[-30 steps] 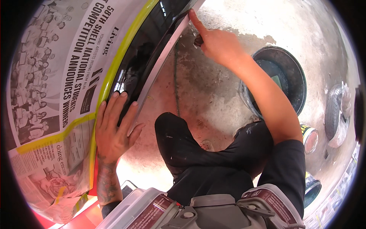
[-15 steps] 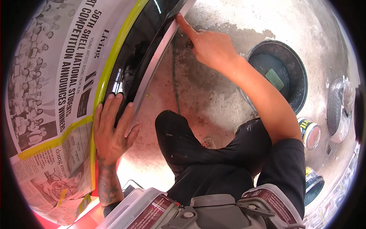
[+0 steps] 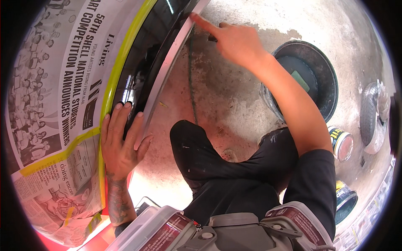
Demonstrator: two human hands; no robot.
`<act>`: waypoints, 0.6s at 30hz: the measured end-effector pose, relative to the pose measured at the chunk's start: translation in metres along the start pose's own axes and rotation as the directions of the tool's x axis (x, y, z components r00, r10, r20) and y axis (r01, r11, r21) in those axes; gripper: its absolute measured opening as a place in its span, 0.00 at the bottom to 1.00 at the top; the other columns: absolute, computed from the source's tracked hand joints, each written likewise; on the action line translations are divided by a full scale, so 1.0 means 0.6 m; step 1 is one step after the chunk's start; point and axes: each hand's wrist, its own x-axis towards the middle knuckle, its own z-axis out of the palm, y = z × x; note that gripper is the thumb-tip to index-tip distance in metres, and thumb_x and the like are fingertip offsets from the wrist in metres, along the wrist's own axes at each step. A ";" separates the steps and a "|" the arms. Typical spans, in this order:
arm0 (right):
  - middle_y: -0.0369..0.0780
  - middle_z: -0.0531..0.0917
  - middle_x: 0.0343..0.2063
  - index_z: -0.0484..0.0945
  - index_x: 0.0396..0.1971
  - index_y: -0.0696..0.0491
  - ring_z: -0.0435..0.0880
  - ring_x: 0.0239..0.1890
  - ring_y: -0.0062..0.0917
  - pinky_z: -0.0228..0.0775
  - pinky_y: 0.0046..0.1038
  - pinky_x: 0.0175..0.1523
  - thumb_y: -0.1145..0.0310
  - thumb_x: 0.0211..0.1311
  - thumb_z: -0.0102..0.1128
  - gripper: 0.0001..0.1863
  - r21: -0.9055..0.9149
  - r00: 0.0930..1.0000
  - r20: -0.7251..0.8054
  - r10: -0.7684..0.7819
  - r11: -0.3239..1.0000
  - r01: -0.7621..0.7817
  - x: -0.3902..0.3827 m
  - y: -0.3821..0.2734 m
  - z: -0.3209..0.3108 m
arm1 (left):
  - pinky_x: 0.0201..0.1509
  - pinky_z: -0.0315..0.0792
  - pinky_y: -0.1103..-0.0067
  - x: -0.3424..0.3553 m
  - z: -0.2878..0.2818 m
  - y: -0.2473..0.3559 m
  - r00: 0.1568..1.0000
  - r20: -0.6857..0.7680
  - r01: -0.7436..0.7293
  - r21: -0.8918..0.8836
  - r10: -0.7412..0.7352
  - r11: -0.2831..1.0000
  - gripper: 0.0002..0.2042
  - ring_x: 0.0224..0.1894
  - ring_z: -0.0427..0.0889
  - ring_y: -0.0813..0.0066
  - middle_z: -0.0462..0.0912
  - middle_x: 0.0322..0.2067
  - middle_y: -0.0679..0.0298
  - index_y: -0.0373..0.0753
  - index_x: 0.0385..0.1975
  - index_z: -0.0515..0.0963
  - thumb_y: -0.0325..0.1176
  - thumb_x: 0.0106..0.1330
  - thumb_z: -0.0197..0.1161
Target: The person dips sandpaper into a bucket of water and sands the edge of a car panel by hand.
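Note:
My left hand (image 3: 119, 144) lies open with its fingers spread. Its fingertips rest on a glossy black strip (image 3: 136, 77) of a car body, beside the yellow masking tape (image 3: 121, 62). Along the strip's right side runs a pale pinkish edge (image 3: 173, 52). Toward its far end, my right hand (image 3: 240, 44) touches that edge with an outstretched index finger. The other fingers are curled under, and a small dark bit shows beneath them; what it belongs to is hidden. Newspaper (image 3: 83, 50) masks the surface left of the tape.
On the concrete floor to the right stands a black bucket (image 3: 331, 94) of water with a greenish pad (image 3: 300, 81) in it. Paint cans (image 3: 343, 146) and a tire (image 3: 368, 113) are farther right. A dark cord (image 3: 191, 83) runs along the floor. My respirator (image 3: 234, 226) fills the lower edge.
My right hand has shifted slightly up and left in the picture, its index finger still on the pale edge. My left hand stays on the black strip. The view has shifted a little.

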 end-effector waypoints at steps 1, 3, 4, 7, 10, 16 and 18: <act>0.40 0.84 0.30 0.51 0.73 0.22 0.85 0.30 0.40 0.77 0.39 0.32 0.72 0.57 0.56 0.46 0.012 1.000 0.021 0.000 1.000 0.000 0.002 0.007 0.002 | 0.71 0.57 0.54 0.000 0.000 0.000 1.000 0.006 0.006 0.000 -0.006 1.000 0.28 0.69 0.66 0.50 0.69 0.66 0.53 0.43 0.61 0.74 0.39 0.59 0.70; 0.43 0.86 0.34 0.64 0.69 0.28 0.86 0.32 0.39 0.78 0.36 0.35 0.65 0.60 0.60 0.35 0.086 0.992 -0.031 0.124 0.989 -0.121 0.007 0.020 0.007 | 0.71 0.57 0.54 0.000 0.000 0.000 1.000 0.012 0.011 0.001 -0.011 1.000 0.28 0.69 0.66 0.50 0.69 0.66 0.54 0.43 0.61 0.74 0.39 0.59 0.70; 0.43 0.86 0.34 0.64 0.69 0.28 0.86 0.32 0.39 0.78 0.36 0.35 0.65 0.60 0.60 0.35 0.095 0.992 -0.042 0.120 0.989 -0.116 0.010 0.026 0.008 | 0.71 0.57 0.54 0.000 0.000 0.000 1.000 0.009 0.009 0.000 -0.009 1.000 0.28 0.69 0.66 0.51 0.69 0.66 0.54 0.43 0.61 0.74 0.39 0.59 0.70; 0.44 0.87 0.36 0.78 0.57 0.41 0.88 0.33 0.32 0.78 0.31 0.38 0.53 0.62 0.64 0.24 0.508 0.952 -0.097 0.289 0.837 -0.202 0.026 0.032 0.013 | 0.70 0.57 0.54 0.000 -0.001 -0.001 1.000 0.003 0.005 -0.001 -0.005 1.000 0.28 0.69 0.66 0.51 0.69 0.66 0.54 0.43 0.61 0.75 0.39 0.59 0.70; 0.43 0.87 0.35 0.83 0.45 0.53 0.86 0.35 0.25 0.77 0.26 0.42 0.48 0.60 0.67 0.24 0.754 0.906 0.105 0.411 0.560 -0.342 0.043 0.023 0.017 | 0.70 0.58 0.54 0.001 -0.001 0.000 1.000 -0.002 0.002 0.000 -0.002 1.000 0.27 0.69 0.66 0.50 0.69 0.65 0.53 0.43 0.61 0.75 0.39 0.59 0.69; 0.43 0.87 0.39 0.83 0.48 0.58 0.85 0.42 0.29 0.74 0.29 0.51 0.54 0.52 0.75 0.28 0.936 0.894 0.247 0.374 0.147 -0.320 0.072 -0.007 0.023 | 0.70 0.58 0.53 0.004 -0.006 0.003 1.000 0.018 0.012 0.003 -0.013 1.000 0.28 0.68 0.67 0.49 0.70 0.65 0.52 0.43 0.60 0.75 0.39 0.59 0.70; 0.44 0.87 0.39 0.84 0.46 0.58 0.84 0.45 0.29 0.73 0.28 0.53 0.55 0.50 0.76 0.27 0.918 0.874 0.357 0.329 0.051 -0.394 0.079 -0.009 0.023 | 0.70 0.58 0.53 0.005 -0.007 0.005 1.000 0.025 0.019 0.000 -0.019 1.000 0.28 0.68 0.67 0.49 0.70 0.65 0.52 0.43 0.60 0.75 0.39 0.58 0.70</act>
